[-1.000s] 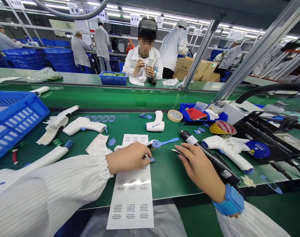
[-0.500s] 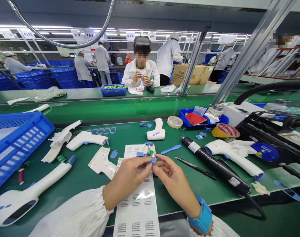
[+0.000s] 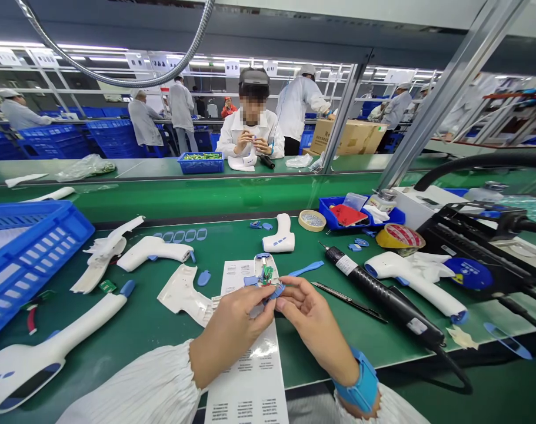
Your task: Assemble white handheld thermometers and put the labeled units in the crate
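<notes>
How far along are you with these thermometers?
Done: the white thermometer beyond the sheet looks closed up. In hand: the left hand and right hand pinch a small blue piece just in front of an open shell holding a green circuit board. Left: a loose white shell half and a blue button lie unfitted on the bench.

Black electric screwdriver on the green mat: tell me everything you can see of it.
The black electric screwdriver lies on its side on the green work mat, tip pointing up and left. Its long, rounded body looks like matte plastic. It has a white label near the front and a smaller white label near the rear. A slim metal bit projects from the tip, and a black cord curves from the rear end over the mat's near edge. No hand touches it.
</notes>
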Tool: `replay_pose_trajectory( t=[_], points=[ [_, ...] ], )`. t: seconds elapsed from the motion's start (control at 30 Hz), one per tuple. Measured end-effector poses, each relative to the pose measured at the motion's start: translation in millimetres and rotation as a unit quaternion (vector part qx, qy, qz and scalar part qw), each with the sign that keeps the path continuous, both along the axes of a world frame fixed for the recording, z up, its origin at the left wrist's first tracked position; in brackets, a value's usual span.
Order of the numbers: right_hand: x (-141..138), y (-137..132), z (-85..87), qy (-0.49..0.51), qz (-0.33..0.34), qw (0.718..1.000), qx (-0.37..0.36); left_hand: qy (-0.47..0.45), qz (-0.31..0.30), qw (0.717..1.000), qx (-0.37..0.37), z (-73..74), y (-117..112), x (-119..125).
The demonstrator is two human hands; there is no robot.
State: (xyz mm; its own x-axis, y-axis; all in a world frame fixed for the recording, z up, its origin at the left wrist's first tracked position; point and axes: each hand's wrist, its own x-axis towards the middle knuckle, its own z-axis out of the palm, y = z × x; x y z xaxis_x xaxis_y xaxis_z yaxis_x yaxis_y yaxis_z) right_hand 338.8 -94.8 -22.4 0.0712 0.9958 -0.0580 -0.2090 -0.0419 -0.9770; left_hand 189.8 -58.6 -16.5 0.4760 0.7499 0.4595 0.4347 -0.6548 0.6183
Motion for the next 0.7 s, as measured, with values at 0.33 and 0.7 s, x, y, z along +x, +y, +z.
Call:
replay_pose_trajectory(
  t=[0.33, 0.7],
  points=[
    [-6.4, 1.9, -6.5, -0.01, -0.046, 0.999, 0.003, 0.039, 0.008, 0.994, 0.098, -2.9, -0.3, 1.5],
    [-7.9, -0.4, -3.9, -0.034, -0.077, 0.996, 0.013, 0.068, 0.005, 0.983, 0.168, -7.0, -3.7, 3.1]
  ],
)
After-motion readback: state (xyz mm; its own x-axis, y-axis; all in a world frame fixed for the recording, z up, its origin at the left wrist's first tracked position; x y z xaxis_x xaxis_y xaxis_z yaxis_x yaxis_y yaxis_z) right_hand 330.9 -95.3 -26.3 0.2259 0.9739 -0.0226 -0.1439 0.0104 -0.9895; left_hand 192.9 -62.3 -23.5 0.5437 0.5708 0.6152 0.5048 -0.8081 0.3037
